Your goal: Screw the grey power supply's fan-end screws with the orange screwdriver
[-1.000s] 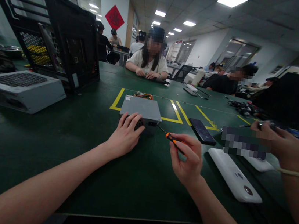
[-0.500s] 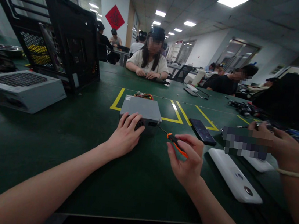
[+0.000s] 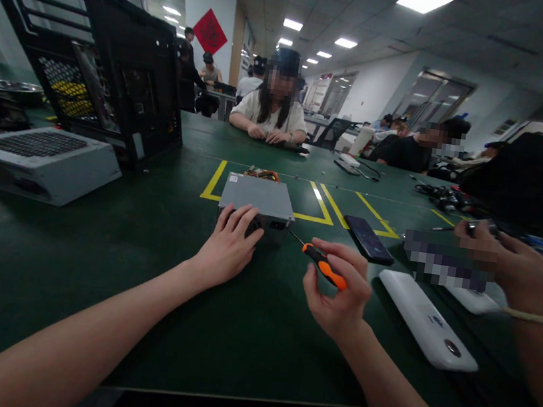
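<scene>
A grey computer power supply [image 3: 260, 195] lies on the green table in front of me, its cable bundle [image 3: 261, 174] at the far side. My left hand [image 3: 228, 241] grips its near left edge, fingers over the top and thumb against the front face. Between the thumb and fingers of my right hand [image 3: 340, 287] is an orange and black screwdriver [image 3: 326, 266]. Its shaft points up and left to the front right corner of the power supply, near the socket. Whether the tip sits in a screw is too small to tell.
On the left stand a black computer case [image 3: 131, 83] and a second power supply [image 3: 49, 165]. To the right lie a phone [image 3: 367, 238] and a white oblong device [image 3: 427, 320]. A co-worker's hand [image 3: 506, 257] works at far right; another person [image 3: 275, 106] sits opposite.
The screwdriver handle has turned in my right hand, showing more orange, and the fingers have shifted slightly. My left hand and the power supply stay put.
</scene>
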`<state>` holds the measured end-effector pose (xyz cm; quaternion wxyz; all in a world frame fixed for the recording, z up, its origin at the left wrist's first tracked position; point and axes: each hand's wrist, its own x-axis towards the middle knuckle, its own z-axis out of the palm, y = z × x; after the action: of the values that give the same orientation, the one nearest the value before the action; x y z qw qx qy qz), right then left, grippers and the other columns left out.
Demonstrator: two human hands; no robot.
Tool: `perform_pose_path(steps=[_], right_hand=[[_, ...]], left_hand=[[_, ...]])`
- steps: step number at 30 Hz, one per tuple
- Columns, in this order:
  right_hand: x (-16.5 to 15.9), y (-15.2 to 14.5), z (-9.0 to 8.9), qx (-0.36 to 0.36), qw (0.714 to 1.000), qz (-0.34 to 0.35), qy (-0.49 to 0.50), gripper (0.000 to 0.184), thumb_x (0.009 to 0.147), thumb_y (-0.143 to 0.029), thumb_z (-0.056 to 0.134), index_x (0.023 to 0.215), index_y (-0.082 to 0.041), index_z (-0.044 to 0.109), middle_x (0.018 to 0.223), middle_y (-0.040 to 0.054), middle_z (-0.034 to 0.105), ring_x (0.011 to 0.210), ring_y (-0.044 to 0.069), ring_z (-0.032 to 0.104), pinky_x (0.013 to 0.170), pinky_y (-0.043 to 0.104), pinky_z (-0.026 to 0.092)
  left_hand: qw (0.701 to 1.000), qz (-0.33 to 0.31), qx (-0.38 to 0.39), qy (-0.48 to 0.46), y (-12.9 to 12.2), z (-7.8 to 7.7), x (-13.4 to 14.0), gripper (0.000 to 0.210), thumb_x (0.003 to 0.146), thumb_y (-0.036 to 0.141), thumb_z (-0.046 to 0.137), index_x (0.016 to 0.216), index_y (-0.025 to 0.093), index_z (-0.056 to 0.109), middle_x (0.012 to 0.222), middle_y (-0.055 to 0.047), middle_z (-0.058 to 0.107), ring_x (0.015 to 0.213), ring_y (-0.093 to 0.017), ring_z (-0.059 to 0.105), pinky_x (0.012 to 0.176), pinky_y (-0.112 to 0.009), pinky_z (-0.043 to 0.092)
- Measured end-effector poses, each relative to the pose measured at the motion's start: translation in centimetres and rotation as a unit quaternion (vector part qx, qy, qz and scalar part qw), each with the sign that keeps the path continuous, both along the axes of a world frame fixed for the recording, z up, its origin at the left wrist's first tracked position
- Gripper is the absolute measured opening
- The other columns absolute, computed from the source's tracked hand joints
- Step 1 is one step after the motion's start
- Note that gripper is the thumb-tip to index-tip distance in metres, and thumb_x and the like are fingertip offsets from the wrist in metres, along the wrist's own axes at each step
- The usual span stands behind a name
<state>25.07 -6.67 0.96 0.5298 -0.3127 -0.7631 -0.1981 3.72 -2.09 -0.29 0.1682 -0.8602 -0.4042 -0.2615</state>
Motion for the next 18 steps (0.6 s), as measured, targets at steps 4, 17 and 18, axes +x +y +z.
perform_pose_path(steps=[4,17,18], right_hand=[[0.06,-0.09,-0.01,-0.019,0.999,-0.037,-0.006,0.041,0.074,-0.005,0.059,0.106,-0.028,0.048,0.098,0.0035,0.059,0.089,0.019,0.059,0.071,0.038,0.054],[-0.21,-0.3,0.2,0.007,1.0,-0.012,-0.013,0.05,0.071,-0.003,0.061,0.113,-0.023,0.044,0.102,0.0075,0.055,0.092,0.02,0.059,0.071,0.036,0.055],[-0.23,-0.33,0.23,0.003,1.0,-0.025,-0.018,0.047,0.071,-0.005,0.063,0.111,-0.023,0.046,0.1,0.007,0.056,0.089,0.02,0.059,0.07,0.037,0.055]], left_hand=[[1.0,0.0,0.0,0.008,0.01,0.02,-0.06,0.033,0.08,0.02,0.052,0.113,0.017,0.055,0.135,-0.016,0.034,0.13,-0.033,0.026,0.109,-0.056,0.019],[1.0,0.012,0.003,0.018,0.05,-0.05,-0.04,0.033,0.081,0.021,0.052,0.114,0.018,0.055,0.135,-0.015,0.033,0.131,-0.032,0.026,0.109,-0.055,0.018],[1.0,0.012,0.002,0.018,0.05,-0.04,-0.04,0.033,0.081,0.021,0.052,0.113,0.018,0.055,0.135,-0.015,0.033,0.131,-0.032,0.026,0.109,-0.055,0.018]])
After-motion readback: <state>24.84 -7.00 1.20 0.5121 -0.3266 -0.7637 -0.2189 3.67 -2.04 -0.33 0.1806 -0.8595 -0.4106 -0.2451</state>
